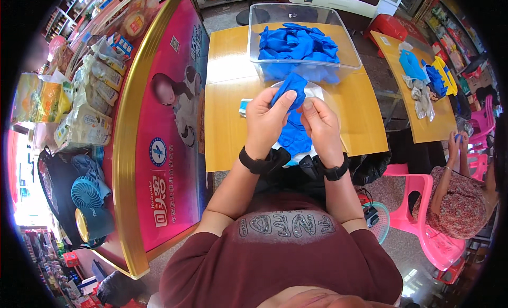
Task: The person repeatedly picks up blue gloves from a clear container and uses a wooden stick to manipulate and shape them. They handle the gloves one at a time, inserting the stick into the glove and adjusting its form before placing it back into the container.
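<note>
My left hand (266, 120) is closed on a small blue cloth piece (292, 87), with the thumb pressed on its front. My right hand (321, 127) pinches the lower right edge of the same piece between thumb and fingers. Just below my hands, more blue cloth (296, 137) lies on something round and white (319, 91), partly hidden by my hands. Beyond them on the wooden table (227, 122) stands a clear plastic bin (349, 43), holding a heap of blue cloth pieces (299, 43).
A pink panel with a gold edge (138, 96) rises along the table's left side. To the right, another person (460, 202) sits at a second wooden table (439, 125) with cloth and bags on it. A pink plastic chair (423, 218) and a green mesh basket (380, 223) stand nearer.
</note>
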Demonstrator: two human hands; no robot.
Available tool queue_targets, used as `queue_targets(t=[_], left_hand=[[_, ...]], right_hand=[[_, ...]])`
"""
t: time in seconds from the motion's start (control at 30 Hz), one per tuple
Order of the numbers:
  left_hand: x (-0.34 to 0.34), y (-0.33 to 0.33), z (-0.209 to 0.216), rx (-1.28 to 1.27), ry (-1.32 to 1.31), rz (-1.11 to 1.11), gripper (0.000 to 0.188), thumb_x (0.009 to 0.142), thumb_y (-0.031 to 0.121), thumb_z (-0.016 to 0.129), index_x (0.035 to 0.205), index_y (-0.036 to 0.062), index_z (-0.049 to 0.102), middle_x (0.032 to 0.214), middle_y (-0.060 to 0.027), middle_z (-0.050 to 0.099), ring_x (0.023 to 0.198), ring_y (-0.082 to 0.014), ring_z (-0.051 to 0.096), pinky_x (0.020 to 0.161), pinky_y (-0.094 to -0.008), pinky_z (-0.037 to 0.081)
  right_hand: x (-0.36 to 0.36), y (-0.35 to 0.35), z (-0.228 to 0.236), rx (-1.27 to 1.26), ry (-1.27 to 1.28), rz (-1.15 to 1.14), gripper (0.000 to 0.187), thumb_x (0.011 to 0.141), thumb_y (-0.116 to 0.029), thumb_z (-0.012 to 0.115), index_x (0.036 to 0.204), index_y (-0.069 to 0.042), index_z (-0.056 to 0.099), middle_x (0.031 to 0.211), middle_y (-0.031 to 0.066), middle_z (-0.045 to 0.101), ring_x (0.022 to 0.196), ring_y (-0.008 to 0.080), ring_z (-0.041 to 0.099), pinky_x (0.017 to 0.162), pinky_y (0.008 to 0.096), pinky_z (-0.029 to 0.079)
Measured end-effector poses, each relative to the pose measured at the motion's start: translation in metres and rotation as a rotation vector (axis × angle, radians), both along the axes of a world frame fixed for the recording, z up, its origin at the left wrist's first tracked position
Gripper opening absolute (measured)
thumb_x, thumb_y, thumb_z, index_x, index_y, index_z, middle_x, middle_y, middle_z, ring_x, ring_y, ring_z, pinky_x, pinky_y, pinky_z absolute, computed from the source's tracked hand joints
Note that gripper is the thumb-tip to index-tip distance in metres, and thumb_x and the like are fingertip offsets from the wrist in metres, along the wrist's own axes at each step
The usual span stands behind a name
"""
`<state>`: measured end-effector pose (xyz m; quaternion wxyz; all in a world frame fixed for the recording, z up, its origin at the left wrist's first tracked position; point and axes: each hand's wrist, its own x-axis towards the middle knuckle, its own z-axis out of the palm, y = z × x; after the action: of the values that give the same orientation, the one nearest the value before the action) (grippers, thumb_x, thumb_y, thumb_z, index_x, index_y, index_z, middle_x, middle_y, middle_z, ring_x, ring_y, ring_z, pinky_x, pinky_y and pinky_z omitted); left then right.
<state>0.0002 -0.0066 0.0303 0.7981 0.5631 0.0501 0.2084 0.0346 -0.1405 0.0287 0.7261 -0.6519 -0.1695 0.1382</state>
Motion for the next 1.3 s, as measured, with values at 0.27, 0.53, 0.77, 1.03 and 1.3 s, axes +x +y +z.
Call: queue_targets(t=[0.27,0.53,0.77,1.03,1.3], left_hand=[[0.004,0.005,-0.004,0.129,0.052,-0.031,0.015,0.091,0.019,0.067,0.089,0.0039,0.068,0.066,0.0032,0.058,0.051,-0.0018,0.044,0.045,-0.018,0.032],[0.006,0.002,0.004,0.047,0.033,0.088,0.022,0.094,0.026,0.062,0.091,0.0037,0.066,0.07,0.0039,0.058,0.055,-0.0021,0.047,0.048,-0.0173,0.035],[0.002,-0.01,-0.011,0.117,-0.028,0.027,0.02,0.096,0.021,0.061,0.087,0.0041,0.066,0.068,0.005,0.056,0.054,-0.0016,0.045,0.046,-0.0175,0.033],[0.006,0.004,-0.009,0.046,-0.052,0.061,0.029,0.097,0.028,0.058,0.092,0.0006,0.066,0.075,0.0037,0.061,0.064,-0.0012,0.05,0.053,-0.0183,0.038],[0.006,0.004,-0.014,-0.172,-0.153,0.093,0.029,0.099,0.027,0.055,0.089,0.0026,0.066,0.073,0.0053,0.06,0.062,0.0,0.048,0.052,-0.018,0.038]], right_hand=[[0.0,-0.006,0.005,0.093,0.099,0.023,0.026,0.1,-0.024,0.053,0.084,-0.003,0.057,0.062,-0.006,0.04,0.055,0.0023,0.034,0.049,0.0205,0.026],[0.006,-0.008,0.0,-0.033,-0.008,0.124,0.026,0.1,-0.024,0.052,0.085,-0.004,0.058,0.063,-0.006,0.04,0.054,0.002,0.034,0.048,0.0196,0.024],[-0.012,0.003,0.005,0.169,0.119,-0.009,0.026,0.1,-0.023,0.051,0.085,-0.004,0.058,0.063,-0.0059,0.042,0.055,0.002,0.035,0.049,0.0189,0.026],[0.003,-0.005,-0.003,-0.018,-0.06,0.099,0.025,0.101,-0.022,0.05,0.088,-0.002,0.06,0.063,-0.0058,0.043,0.055,0.0021,0.035,0.049,0.0197,0.027],[-0.012,0.011,0.002,0.121,0.14,0.089,0.027,0.101,-0.024,0.051,0.087,-0.003,0.058,0.062,-0.0056,0.041,0.054,0.0021,0.034,0.048,0.0199,0.025]])
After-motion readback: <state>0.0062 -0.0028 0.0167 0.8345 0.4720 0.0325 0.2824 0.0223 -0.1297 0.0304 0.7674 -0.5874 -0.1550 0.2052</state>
